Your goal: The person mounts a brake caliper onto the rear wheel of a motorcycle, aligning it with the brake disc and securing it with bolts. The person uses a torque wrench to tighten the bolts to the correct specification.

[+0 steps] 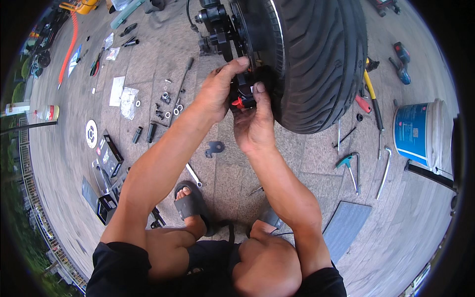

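My left hand (216, 94) and my right hand (255, 123) close from both sides around a small black part, apparently a brake caliper (245, 90), with a red tab (238, 103) at its lower edge. Both thumbs lie on top, while most of the fingers are hidden beneath. The caliper sits beside the wheel, below the dark brake disc (241, 30). A broad black tyre (321, 64) rises just right of my hands. Black suspension and axle parts (215, 29) are above my left hand. Dark smudges mark my right hand.
On the paving at left lie a long ratchet (184, 81), sockets (151, 132), washers, plastic bags (129, 103) and an opened box (109, 156). A spanner (194, 175) and flat metal bracket (214, 149) lie near my feet. Right are hex keys (349, 166), a blue bucket (413, 133) and a cordless driver (401, 62).
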The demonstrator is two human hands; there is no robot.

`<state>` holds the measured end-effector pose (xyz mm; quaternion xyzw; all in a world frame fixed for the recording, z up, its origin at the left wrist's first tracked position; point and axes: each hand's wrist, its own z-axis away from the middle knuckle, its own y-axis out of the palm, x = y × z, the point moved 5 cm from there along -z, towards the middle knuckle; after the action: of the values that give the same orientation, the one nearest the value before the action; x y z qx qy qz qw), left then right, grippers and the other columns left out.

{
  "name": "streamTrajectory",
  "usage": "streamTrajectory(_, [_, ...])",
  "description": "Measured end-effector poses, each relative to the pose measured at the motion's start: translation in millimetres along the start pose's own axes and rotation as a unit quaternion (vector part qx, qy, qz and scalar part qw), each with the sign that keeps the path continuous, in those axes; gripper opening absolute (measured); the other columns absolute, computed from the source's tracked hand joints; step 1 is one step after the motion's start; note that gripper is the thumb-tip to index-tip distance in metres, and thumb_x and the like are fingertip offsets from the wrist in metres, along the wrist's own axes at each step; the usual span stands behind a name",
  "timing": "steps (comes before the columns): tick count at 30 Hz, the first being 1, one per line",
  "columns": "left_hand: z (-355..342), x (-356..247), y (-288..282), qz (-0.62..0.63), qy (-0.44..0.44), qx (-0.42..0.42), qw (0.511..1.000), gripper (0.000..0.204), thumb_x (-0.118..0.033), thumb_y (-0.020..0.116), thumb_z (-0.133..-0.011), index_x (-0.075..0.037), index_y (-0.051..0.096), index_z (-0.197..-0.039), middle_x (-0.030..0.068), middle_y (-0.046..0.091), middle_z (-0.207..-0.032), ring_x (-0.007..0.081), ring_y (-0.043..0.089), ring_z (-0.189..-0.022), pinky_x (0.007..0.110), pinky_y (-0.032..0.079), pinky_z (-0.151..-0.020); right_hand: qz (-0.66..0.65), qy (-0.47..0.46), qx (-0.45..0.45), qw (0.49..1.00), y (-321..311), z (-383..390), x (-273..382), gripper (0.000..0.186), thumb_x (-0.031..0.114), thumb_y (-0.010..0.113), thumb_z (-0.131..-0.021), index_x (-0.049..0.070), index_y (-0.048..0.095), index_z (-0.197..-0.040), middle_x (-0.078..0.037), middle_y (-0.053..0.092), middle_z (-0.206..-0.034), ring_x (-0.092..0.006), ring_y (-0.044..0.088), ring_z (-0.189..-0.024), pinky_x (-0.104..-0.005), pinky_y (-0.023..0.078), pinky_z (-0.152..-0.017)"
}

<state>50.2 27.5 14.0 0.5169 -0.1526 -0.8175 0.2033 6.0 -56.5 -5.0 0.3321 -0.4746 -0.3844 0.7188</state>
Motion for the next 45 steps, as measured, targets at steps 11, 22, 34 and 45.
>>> streamTrajectory(11, [2.1,-2.6,5.2,0.018,-0.021,0.005,1.0,0.042,-0.035,0.069,-0.079,-0.002,0.062,-0.104,0.0098,0.066,-0.096,0.0204,0.064,-0.085,0.035,0.053,-0.081,-0.01,-0.01,0.009,1.0,-3.6,-2.4,1.0,0.045,0.028,0.069,-0.087,0.013,0.052,-0.125,0.0,0.057,-0.118,-0.0126,0.052,-0.109,-0.0336,0.039,-0.097])
streamTrajectory(22, [1.9,-6.8,4.0,-0.043,-0.024,0.017,0.999,0.046,-0.041,0.064,-0.082,-0.005,0.055,-0.11,0.0096,0.062,-0.098,0.0225,0.062,-0.09,0.038,0.052,-0.079,-0.015,-0.003,-0.012,1.0,-6.9,-1.2,-1.6,0.045,0.029,0.07,-0.085,0.014,0.053,-0.124,0.001,0.058,-0.117,-0.0117,0.054,-0.105,-0.033,0.042,-0.092])
streamTrajectory(34, [-3.9,-9.2,-7.6,-0.076,-0.014,0.036,0.996,0.043,-0.03,0.072,-0.079,0.001,0.06,-0.106,0.009,0.064,-0.095,0.0197,0.061,-0.09,0.033,0.05,-0.084,-0.062,0.024,-0.021,0.998,-13.3,-0.1,-6.1,0.04,0.016,0.067,-0.087,0.013,0.049,-0.122,-0.001,0.052,-0.12,-0.0142,0.049,-0.107,-0.0378,0.04,-0.093])
streamTrajectory(45, [-7.6,-11.2,-5.1,-0.064,0.006,0.052,0.997,0.037,-0.027,0.069,-0.082,0.001,0.059,-0.103,0.0071,0.062,-0.092,0.0179,0.059,-0.087,0.033,0.048,-0.083,-0.039,-0.029,-0.053,0.997,-17.7,4.1,-6.4,0.042,0.032,0.069,-0.086,0.01,0.055,-0.119,-0.001,0.061,-0.108,-0.0144,0.059,-0.095,-0.0311,0.047,-0.085])
